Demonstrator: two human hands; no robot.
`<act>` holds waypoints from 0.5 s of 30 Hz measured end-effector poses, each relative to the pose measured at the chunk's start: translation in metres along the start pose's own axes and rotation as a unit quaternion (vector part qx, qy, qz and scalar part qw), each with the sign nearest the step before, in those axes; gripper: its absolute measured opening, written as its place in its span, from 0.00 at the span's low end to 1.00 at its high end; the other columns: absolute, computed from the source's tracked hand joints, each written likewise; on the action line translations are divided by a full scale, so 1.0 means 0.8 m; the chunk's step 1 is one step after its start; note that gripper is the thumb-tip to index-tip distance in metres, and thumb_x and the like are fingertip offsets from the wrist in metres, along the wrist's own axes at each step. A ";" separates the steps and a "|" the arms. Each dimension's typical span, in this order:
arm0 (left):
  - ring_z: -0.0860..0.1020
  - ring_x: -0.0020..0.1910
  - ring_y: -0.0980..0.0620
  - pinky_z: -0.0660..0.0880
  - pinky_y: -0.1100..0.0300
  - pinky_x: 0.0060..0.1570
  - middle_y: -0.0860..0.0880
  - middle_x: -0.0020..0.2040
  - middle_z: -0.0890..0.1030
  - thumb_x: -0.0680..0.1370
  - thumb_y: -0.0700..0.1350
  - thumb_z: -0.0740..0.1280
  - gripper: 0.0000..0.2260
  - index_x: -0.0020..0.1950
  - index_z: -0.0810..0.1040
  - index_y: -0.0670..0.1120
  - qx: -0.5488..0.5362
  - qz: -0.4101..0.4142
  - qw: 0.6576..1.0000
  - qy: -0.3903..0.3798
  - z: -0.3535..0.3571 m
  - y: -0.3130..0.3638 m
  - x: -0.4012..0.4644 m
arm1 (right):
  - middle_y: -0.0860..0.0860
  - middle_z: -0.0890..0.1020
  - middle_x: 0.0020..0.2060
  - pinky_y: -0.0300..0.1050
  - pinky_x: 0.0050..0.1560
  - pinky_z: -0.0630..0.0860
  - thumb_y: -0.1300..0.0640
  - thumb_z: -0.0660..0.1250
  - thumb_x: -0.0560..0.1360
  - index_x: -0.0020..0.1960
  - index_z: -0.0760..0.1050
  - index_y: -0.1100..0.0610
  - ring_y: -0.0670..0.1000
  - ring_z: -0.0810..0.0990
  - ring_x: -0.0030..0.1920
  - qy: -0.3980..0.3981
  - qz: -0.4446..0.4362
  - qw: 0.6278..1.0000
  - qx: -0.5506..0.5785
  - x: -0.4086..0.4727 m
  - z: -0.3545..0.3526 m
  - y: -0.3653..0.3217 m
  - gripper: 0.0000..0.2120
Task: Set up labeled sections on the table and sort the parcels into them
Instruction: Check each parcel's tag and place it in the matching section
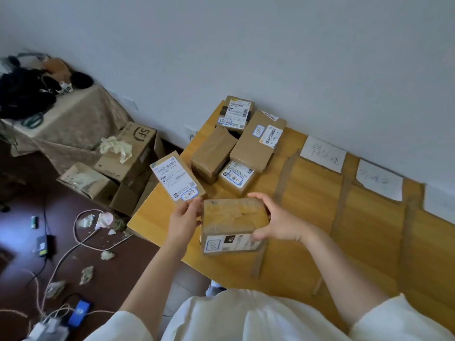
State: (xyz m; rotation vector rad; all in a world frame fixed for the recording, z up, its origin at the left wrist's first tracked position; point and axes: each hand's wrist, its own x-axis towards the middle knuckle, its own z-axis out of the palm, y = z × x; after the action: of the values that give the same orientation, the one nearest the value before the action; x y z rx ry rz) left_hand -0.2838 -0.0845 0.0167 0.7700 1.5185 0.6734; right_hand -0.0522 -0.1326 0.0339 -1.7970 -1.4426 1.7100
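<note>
Left hand (183, 217): fingers pinch the near end of a flat labelled parcel (176, 177), holding it tilted up off the bench edge with its shipping label facing the person, probably so the handwritten blue-bordered sticker can be read.
Right hand (275, 219): spread wide over the right side of a taped cardboard box (232, 225), thumb on the near face and fingers on the top far edge; a grip that suits turning or lifting it.
Taped box: at the near left part of the bench (369, 242), its sticker on the side facing the person; whether it rests on the wood or is just lifted I cannot tell.
Unsorted pile (236, 143): four or five brown parcels crowded at the far left corner of the bench, some stacked, most with a blue-bordered sticker showing.
Sections: strips of brown tape (283, 178) run across the bench from wall side to near side, dividing it into lanes.
Section labels (322, 153): white paper sheets with handwriting lie at the wall end of the lanes; three show, the rightmost cut off by the frame edge.
Progress: the lanes to the right hold no parcels, so sorting looks barely started.
Next move, as a guess: match each sticker to a sheet and carry the parcel rightward into that lane.
Floor (73, 242): cables, crumpled paper and larger cartons beside the bench, apart from the task.
</note>
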 end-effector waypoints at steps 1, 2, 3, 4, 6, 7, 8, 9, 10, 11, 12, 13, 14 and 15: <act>0.82 0.50 0.52 0.78 0.55 0.51 0.50 0.49 0.85 0.79 0.52 0.64 0.10 0.52 0.81 0.48 0.004 0.008 1.000 -0.012 0.008 0.002 -0.001 | 0.44 0.72 0.61 0.46 0.59 0.78 0.57 0.80 0.62 0.72 0.55 0.39 0.46 0.76 0.58 0.007 -0.001 1.000 0.022 -0.007 -0.009 0.006 0.48; 0.82 0.52 0.52 0.78 0.54 0.53 0.50 0.50 0.84 0.79 0.52 0.63 0.11 0.53 0.81 0.48 0.010 0.016 1.000 -0.025 0.016 0.003 -0.002 | 0.44 0.72 0.62 0.44 0.58 0.78 0.57 0.80 0.63 0.72 0.56 0.39 0.45 0.76 0.58 0.016 -0.003 0.999 0.043 -0.013 -0.017 0.012 0.48; 0.81 0.53 0.52 0.77 0.53 0.55 0.50 0.51 0.84 0.79 0.52 0.63 0.12 0.54 0.81 0.48 0.015 0.021 0.999 -0.036 0.024 0.005 -0.004 | 0.45 0.73 0.62 0.42 0.55 0.78 0.57 0.80 0.64 0.73 0.56 0.40 0.45 0.77 0.58 0.026 -0.005 0.998 0.063 -0.019 -0.025 0.019 0.47; 0.81 0.54 0.52 0.76 0.52 0.58 0.50 0.52 0.84 0.79 0.53 0.63 0.12 0.55 0.81 0.49 0.018 0.023 0.999 -0.044 0.031 0.006 -0.006 | 0.45 0.73 0.63 0.39 0.54 0.78 0.57 0.80 0.65 0.73 0.56 0.41 0.44 0.77 0.58 0.036 -0.006 0.996 0.080 -0.025 -0.031 0.025 0.46; 0.79 0.56 0.54 0.73 0.51 0.62 0.53 0.55 0.83 0.80 0.54 0.61 0.13 0.57 0.80 0.51 0.036 0.027 0.997 -0.055 0.045 0.008 -0.009 | 0.45 0.74 0.63 0.41 0.56 0.78 0.54 0.80 0.64 0.74 0.56 0.42 0.44 0.78 0.59 0.060 -0.008 0.991 0.116 -0.036 -0.042 0.038 0.47; 0.78 0.57 0.55 0.72 0.51 0.63 0.54 0.56 0.82 0.80 0.56 0.61 0.13 0.57 0.80 0.53 0.049 0.029 0.996 -0.061 0.052 0.009 -0.010 | 0.46 0.75 0.63 0.45 0.59 0.78 0.51 0.80 0.62 0.74 0.57 0.42 0.45 0.79 0.59 0.075 -0.009 0.987 0.140 -0.041 -0.047 0.044 0.48; 0.78 0.57 0.56 0.72 0.51 0.63 0.54 0.56 0.82 0.80 0.57 0.60 0.13 0.58 0.79 0.54 0.057 0.032 0.996 -0.067 0.059 0.011 -0.013 | 0.46 0.77 0.62 0.49 0.61 0.77 0.49 0.80 0.60 0.74 0.58 0.43 0.46 0.80 0.59 0.092 -0.009 0.981 0.168 -0.046 -0.051 0.051 0.48; 0.77 0.57 0.55 0.72 0.50 0.62 0.53 0.57 0.81 0.80 0.57 0.59 0.14 0.59 0.79 0.54 0.059 0.032 0.995 -0.069 0.066 0.012 -0.015 | 0.47 0.78 0.62 0.51 0.62 0.77 0.49 0.79 0.59 0.73 0.60 0.44 0.47 0.80 0.59 0.105 -0.012 0.973 0.203 -0.051 -0.054 0.057 0.48; 0.77 0.56 0.55 0.73 0.51 0.62 0.53 0.57 0.81 0.80 0.57 0.59 0.16 0.62 0.78 0.53 0.055 0.031 0.996 -0.069 0.073 0.014 -0.018 | 0.49 0.80 0.61 0.53 0.62 0.77 0.49 0.79 0.59 0.73 0.61 0.46 0.49 0.81 0.59 0.115 -0.015 0.963 0.243 -0.055 -0.057 0.062 0.46; 0.77 0.57 0.54 0.74 0.51 0.61 0.52 0.57 0.80 0.80 0.57 0.58 0.17 0.64 0.77 0.52 0.050 0.031 0.996 -0.072 0.080 0.017 -0.021 | 0.51 0.81 0.60 0.53 0.61 0.78 0.49 0.78 0.60 0.72 0.63 0.47 0.51 0.81 0.59 0.121 -0.018 0.951 0.285 -0.059 -0.060 0.067 0.44; 0.77 0.57 0.54 0.74 0.51 0.61 0.52 0.58 0.80 0.80 0.57 0.58 0.18 0.65 0.76 0.51 0.045 0.036 0.995 -0.083 0.087 0.020 -0.025 | 0.53 0.82 0.59 0.52 0.59 0.79 0.48 0.77 0.61 0.71 0.65 0.49 0.53 0.81 0.59 0.126 -0.019 0.938 0.324 -0.063 -0.062 0.071 0.42; 0.77 0.58 0.54 0.74 0.51 0.61 0.53 0.59 0.79 0.80 0.58 0.57 0.19 0.66 0.75 0.51 0.044 0.044 0.993 -0.101 0.094 0.023 -0.028 | 0.55 0.83 0.59 0.50 0.57 0.79 0.48 0.77 0.61 0.70 0.66 0.50 0.55 0.81 0.60 0.130 -0.020 0.924 0.358 -0.066 -0.063 0.076 0.40; 0.77 0.59 0.54 0.74 0.51 0.61 0.53 0.61 0.79 0.80 0.59 0.56 0.19 0.67 0.75 0.53 0.045 0.055 0.990 -0.122 0.102 0.025 -0.031 | 0.56 0.82 0.59 0.49 0.55 0.79 0.47 0.77 0.61 0.70 0.67 0.52 0.56 0.80 0.61 0.133 -0.021 0.913 0.386 -0.069 -0.064 0.080 0.41; 0.77 0.59 0.55 0.75 0.52 0.60 0.54 0.62 0.79 0.80 0.60 0.56 0.20 0.67 0.74 0.54 0.049 0.065 0.986 -0.143 0.109 0.028 -0.033 | 0.58 0.82 0.60 0.49 0.55 0.79 0.46 0.79 0.60 0.70 0.67 0.55 0.57 0.79 0.62 0.138 -0.021 0.903 0.407 -0.071 -0.064 0.085 0.43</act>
State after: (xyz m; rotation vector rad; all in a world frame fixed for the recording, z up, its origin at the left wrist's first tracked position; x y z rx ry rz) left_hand -0.1943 -0.0941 0.0427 1.0032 1.2538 0.5600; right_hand 0.0344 -0.1869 0.0301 -1.4204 -0.5018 1.5964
